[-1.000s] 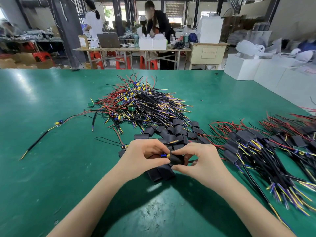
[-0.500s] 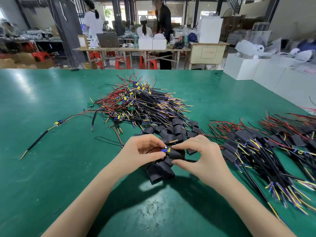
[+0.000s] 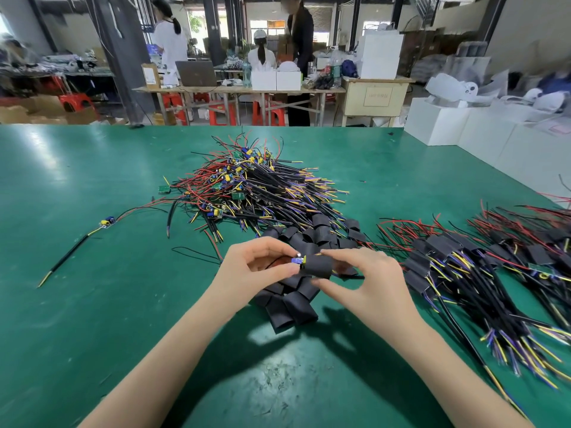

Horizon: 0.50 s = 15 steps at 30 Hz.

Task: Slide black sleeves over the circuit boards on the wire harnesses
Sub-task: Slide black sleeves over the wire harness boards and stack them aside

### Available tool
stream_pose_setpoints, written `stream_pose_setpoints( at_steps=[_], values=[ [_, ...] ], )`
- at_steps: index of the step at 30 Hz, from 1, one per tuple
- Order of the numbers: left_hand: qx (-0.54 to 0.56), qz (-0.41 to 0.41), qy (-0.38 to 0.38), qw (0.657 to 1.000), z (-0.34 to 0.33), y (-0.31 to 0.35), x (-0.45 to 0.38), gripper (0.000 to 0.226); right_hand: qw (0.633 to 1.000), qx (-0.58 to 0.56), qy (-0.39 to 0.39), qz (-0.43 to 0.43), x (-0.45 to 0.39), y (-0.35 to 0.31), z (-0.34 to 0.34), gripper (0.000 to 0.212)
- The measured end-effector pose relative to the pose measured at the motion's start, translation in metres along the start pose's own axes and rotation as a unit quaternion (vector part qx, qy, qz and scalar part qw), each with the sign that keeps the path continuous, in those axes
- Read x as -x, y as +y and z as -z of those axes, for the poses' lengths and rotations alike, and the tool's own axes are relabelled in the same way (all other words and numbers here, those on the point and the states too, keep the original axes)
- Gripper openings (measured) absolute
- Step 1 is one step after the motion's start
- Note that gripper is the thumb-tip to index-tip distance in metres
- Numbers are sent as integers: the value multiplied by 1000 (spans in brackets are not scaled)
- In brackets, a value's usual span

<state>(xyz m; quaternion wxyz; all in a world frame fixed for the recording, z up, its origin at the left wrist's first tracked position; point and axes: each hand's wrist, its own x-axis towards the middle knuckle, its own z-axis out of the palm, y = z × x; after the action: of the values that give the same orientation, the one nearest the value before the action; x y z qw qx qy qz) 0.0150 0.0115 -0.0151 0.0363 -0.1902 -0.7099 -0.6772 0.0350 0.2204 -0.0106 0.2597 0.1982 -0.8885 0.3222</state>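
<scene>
At the centre of the frame I have my left hand (image 3: 259,267) pinching a small circuit board (image 3: 298,261) by its blue and yellow end, fingers curled close round it, while my right hand (image 3: 367,279) grips a black sleeve (image 3: 318,265) between thumb and forefinger, the other fingers loosely bent. The sleeve covers most of the board; only the blue and yellow tip shows at its left mouth. Both are held just above a heap of loose black sleeves (image 3: 290,307) lying directly below my hands, and more sleeves run up behind my fingers toward the middle of the frame, so my hands hide part of that heap and I cannot see where the held board's wires go. Above centre sits the tangled pile of unsleeved harnesses (image 3: 256,189), red, black, yellow and purple wires with green boards among them. At right lies the spread of sleeved harnesses (image 3: 457,273), their wire ends fanning toward the lower right corner. At left, well apart from everything, one single harness (image 3: 106,222) lies stretched out on the green table (image 3: 92,304). Across the top of the frame I see a wooden bench with a laptop (image 3: 196,74), white boxes (image 3: 438,118) at upper right, and people standing or seated behind.
</scene>
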Motion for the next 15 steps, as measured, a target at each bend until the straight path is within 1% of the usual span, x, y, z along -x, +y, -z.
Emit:
stream_pose_setpoints(
  at_steps=[3, 8, 10, 15],
  values=[
    [-2, -15, 23, 1000, -1, -1, 0, 17, 999, 31, -12, 12, 0, 2, -3, 32],
    [0, -13, 17, 1000, -2, -4, 1, 20, 999, 34, -25, 22, 3, 4, -9, 40],
    [-4, -9, 16, 1000, -1, -6, 1, 20, 999, 29, -30, 31, 3, 4, -10, 39],
    [-9, -4, 17, 1000, -4, -10, 2, 20, 999, -3, -38, 20, 4, 3, -8, 35]
  ],
)
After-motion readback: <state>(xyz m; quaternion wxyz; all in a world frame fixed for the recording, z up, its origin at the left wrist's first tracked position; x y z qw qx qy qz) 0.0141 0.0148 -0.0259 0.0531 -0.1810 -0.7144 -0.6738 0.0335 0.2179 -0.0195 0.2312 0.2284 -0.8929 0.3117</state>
